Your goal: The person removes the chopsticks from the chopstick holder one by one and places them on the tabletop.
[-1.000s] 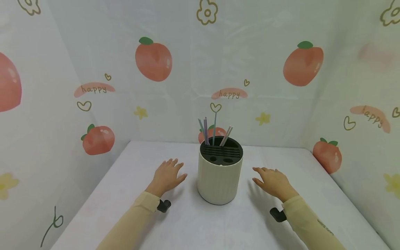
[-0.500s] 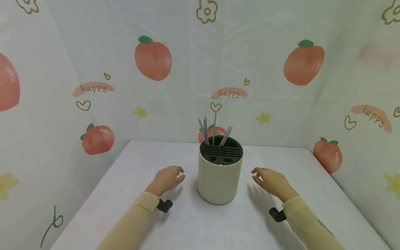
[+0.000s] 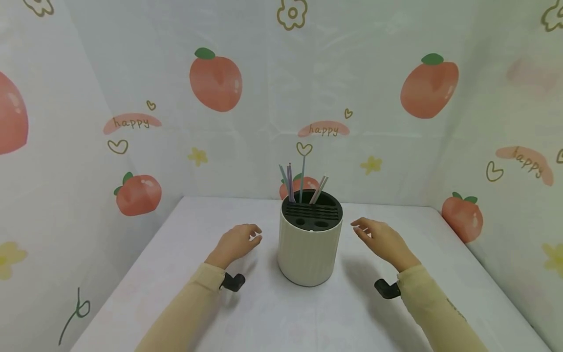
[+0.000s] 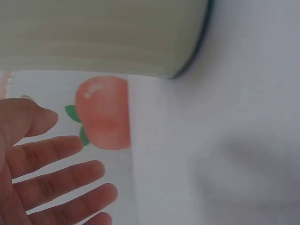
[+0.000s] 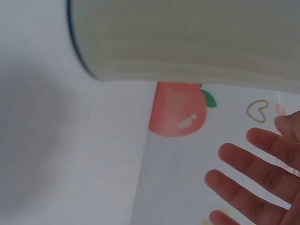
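Observation:
A cream ribbed pen holder (image 3: 308, 256) with a black slotted top stands upright on the white table. Several thin sticks (image 3: 289, 183) in blue, purple and pale tones lean in its rear compartment. On its left, my left hand (image 3: 237, 243) hovers over the table with relaxed, slightly bent fingers and holds nothing. My right hand (image 3: 381, 238) is raised on the other side, a little apart from the holder, also with nothing in it. In both wrist views the fingers (image 4: 58, 185) are spread loosely, and the holder's side wall (image 5: 187, 42) fills the upper part.
The white table (image 3: 308, 322) meets a backdrop cloth (image 3: 264, 146) printed with peaches, hearts and flowers at the back and both sides. Black wrist cameras (image 3: 233, 282) sit under cream sleeves (image 3: 184, 308).
Both hands have risen slightly, the right one more, and their fingers have drawn in from a wider spread. The pen holder stays in its place on the table.

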The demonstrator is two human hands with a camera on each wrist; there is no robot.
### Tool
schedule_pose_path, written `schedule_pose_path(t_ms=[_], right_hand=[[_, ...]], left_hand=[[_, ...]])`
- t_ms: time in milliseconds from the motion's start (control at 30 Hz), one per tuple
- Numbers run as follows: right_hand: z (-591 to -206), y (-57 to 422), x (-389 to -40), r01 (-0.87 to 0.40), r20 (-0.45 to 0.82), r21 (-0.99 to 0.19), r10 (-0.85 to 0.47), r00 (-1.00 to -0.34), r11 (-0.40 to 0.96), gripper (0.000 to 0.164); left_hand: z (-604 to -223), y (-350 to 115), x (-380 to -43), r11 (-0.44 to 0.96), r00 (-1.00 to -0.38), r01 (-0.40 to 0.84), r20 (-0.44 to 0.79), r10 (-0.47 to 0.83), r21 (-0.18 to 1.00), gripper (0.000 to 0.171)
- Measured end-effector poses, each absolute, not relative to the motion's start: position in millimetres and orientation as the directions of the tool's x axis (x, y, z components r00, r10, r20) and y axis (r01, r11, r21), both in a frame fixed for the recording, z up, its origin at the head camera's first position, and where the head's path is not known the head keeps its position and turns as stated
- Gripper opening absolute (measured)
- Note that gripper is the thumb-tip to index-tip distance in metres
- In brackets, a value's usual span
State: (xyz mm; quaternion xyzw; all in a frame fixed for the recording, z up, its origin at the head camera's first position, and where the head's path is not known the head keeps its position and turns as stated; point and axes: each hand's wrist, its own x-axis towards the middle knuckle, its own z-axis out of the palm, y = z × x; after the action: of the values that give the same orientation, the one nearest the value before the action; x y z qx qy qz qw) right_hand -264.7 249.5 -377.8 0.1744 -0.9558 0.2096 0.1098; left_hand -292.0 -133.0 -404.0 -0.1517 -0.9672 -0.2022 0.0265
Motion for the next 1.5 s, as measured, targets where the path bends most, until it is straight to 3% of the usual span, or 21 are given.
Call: schedule_pose_path(t_ms=[367, 567, 833, 1500], right_hand=[[-347, 231, -279, -0.431, 0.4, -0.675, -0.194, -0.896, 0.598, 0.032], [-338, 219, -288, -0.409, 0.33, -0.843, -0.263, -0.907, 0.35, 0.038], [-340, 212, -291, -0.272, 0.198, -0.944, -0.339, -0.92, 0.187, 0.048], [-350, 206, -290, -0.173, 0.104, -0.96, -0.294, -0.95, 0.22, 0.053]], left_hand=[[-344, -118, -310, 0.671, -0.919, 0.395, 0.281, 0.278, 0.628, 0.027], [-320, -105, -320, 0.463, -0.89, 0.456, 0.373, 0.263, 0.76, 0.029], [-306, -90, -323, 0.142, -0.895, 0.404, 0.359, 0.264, 0.904, 0.032], [-312, -81, -327, 0.031, -0.909, 0.336, 0.316, 0.271, 0.941, 0.024]])
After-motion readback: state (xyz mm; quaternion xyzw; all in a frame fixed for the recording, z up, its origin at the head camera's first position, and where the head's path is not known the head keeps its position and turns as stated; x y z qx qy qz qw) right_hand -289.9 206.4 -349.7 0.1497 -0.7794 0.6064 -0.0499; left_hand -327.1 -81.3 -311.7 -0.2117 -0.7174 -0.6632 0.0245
